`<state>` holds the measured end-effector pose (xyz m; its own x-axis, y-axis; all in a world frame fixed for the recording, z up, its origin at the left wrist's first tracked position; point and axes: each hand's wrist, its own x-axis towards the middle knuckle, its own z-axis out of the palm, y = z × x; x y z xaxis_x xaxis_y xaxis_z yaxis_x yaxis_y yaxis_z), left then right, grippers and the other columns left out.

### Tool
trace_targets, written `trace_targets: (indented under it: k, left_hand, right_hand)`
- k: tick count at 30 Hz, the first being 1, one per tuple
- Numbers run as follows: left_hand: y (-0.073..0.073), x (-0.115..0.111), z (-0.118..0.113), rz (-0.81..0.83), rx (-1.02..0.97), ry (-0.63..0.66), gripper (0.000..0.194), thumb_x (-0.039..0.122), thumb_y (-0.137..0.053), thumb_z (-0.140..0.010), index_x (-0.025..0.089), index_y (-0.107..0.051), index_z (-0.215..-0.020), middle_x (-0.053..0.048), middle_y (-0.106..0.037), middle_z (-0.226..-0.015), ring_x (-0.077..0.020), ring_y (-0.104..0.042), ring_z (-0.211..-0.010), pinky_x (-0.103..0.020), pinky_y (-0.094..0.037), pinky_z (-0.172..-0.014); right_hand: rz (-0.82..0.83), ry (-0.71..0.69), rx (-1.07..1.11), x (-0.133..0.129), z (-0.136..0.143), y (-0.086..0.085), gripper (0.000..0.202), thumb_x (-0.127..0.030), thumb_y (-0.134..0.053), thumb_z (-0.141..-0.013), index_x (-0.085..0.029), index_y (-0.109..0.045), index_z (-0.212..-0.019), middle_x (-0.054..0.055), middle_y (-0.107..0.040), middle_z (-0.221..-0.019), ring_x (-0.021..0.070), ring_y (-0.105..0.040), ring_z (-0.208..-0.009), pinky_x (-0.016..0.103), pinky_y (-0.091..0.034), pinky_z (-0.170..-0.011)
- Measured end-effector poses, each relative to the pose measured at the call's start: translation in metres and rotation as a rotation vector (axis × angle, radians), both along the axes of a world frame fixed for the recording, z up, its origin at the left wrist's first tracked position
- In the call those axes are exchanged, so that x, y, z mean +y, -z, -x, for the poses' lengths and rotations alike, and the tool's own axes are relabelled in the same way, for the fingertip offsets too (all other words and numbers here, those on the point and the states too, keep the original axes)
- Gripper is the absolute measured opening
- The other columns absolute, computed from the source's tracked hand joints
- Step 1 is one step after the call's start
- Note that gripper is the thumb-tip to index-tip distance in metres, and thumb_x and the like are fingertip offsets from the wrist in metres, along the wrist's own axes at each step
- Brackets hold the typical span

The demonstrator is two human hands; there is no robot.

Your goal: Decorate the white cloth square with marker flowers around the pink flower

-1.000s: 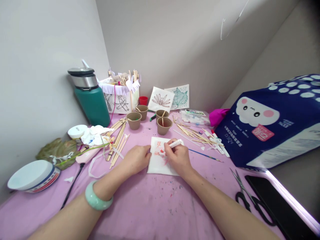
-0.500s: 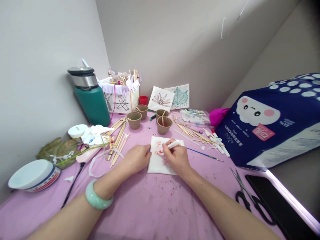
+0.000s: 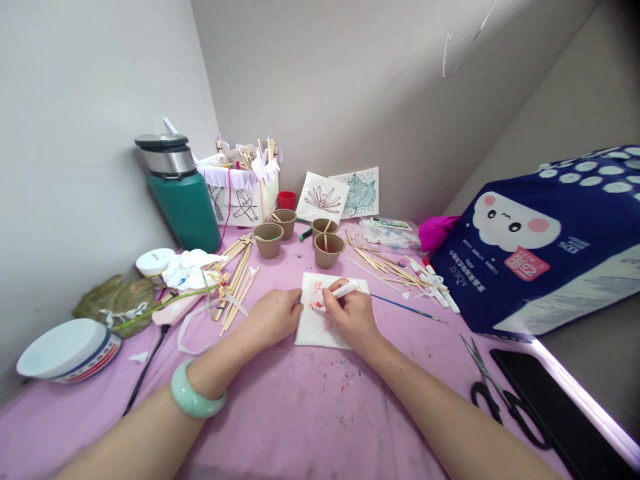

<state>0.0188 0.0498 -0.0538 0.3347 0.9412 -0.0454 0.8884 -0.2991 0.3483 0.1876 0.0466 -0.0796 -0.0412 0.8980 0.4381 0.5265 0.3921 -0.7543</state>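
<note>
My right hand is closed round a white marker pen, its tip over the left part of a white square tissue. Red line drawings mark the tissue, partly hidden by my fingers. At the tissue's left edge, my left hand has its fingers drawn together and pinches the border flat against the table. A pale green bangle circles my left wrist. Just right of the tissue lies a thin blue paintbrush.
Brown cups with sticks stand behind the tissue. Left are wooden sticks, a bowl and a green bottle. Right are loose sticks, markers, scissors, a black phone and a blue package. Drawn squares lean behind.
My right hand and the marker pen have shifted slightly left over the tissue. The left hand stays at the tissue's edge.
</note>
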Motion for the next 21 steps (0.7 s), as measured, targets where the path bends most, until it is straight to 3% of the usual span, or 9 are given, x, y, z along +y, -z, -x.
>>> trace_targets:
  k: [13,21]
  left_hand:
    - [0.001,0.0003,0.0007,-0.003,0.005,0.0,0.029,0.025,-0.04,-0.086,0.021,-0.064,-0.103,-0.009,-0.071,-0.098,-0.0234,-0.066,-0.09,-0.029,-0.043,-0.072]
    - [0.0002,0.0003,-0.0001,0.011,0.005,-0.011,0.029,0.024,-0.041,-0.086,0.02,-0.064,-0.104,-0.009,-0.071,-0.1,-0.022,-0.065,-0.093,-0.028,-0.043,-0.075]
  right_hand:
    - [0.047,-0.037,-0.009,-0.0014,0.0014,0.0016,0.025,-0.034,-0.047,-0.087,-0.02,-0.051,-0.066,-0.002,-0.056,-0.055,0.013,-0.056,-0.049,0.022,-0.037,-0.049]
    - [0.035,0.019,-0.032,0.0013,-0.0003,0.0015,0.023,-0.033,-0.049,-0.085,-0.02,-0.052,-0.066,-0.002,-0.055,-0.053,0.0123,-0.054,-0.048,0.021,-0.036,-0.048]
